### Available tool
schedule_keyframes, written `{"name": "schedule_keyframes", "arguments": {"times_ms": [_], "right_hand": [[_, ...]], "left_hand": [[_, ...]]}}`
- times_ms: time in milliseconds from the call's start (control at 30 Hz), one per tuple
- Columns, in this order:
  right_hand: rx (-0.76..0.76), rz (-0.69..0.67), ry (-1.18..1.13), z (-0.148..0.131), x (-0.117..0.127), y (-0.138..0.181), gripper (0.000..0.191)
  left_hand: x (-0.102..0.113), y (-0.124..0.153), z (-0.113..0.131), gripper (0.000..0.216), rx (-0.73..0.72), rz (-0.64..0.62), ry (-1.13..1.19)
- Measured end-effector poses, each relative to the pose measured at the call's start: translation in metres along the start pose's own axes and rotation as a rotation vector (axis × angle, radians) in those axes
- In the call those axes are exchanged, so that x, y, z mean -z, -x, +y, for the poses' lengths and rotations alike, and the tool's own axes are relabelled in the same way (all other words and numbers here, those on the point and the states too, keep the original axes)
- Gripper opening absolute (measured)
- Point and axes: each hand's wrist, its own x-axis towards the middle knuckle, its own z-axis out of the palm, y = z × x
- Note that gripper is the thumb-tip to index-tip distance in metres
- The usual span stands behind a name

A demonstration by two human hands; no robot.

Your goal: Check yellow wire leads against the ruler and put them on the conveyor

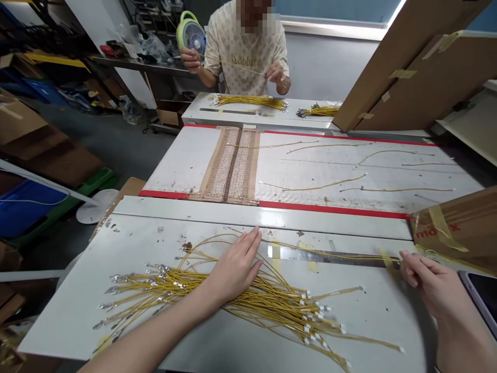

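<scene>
My left hand [238, 264] lies over a pile of yellow wires [233, 298], fingers stretched out flat and thumb apart. Its fingertips are beside one or two longer yellow wires [322, 253] that run rightward above a metal ruler [345, 259] taped to the table. At the right edge of the table, my right hand [425, 280] pinches the ends of those wires between thumb and fingers. The pile carries metal terminals [149, 274] on its left ends and small white connectors [314, 316] on its right ends.
Beyond the table runs a conveyor belt [174, 160] with single wires on it and red edges. Across it, a co-worker [248, 57] holds a wire in both hands beside a wire bundle [252, 102]. A cardboard box [458, 223] and a phone [481, 295] are at the right.
</scene>
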Motion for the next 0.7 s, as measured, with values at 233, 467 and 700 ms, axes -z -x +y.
{"name": "schedule_keyframes", "arguments": {"times_ms": [233, 467, 700], "right_hand": [[-0.011, 0.058, 0.142, -0.009, -0.003, 0.001, 0.061], [0.023, 0.011, 0.174, -0.008, -0.002, 0.003, 0.054], [0.051, -0.016, 0.175, 0.002, 0.008, -0.001, 0.048]], "left_hand": [[0.003, -0.002, 0.0, 0.068, 0.088, -0.034, 0.063], [-0.002, -0.002, 0.0, 0.052, 0.057, -0.062, 0.024], [0.001, -0.002, 0.001, 0.044, 0.027, -0.073, -0.007]]}}
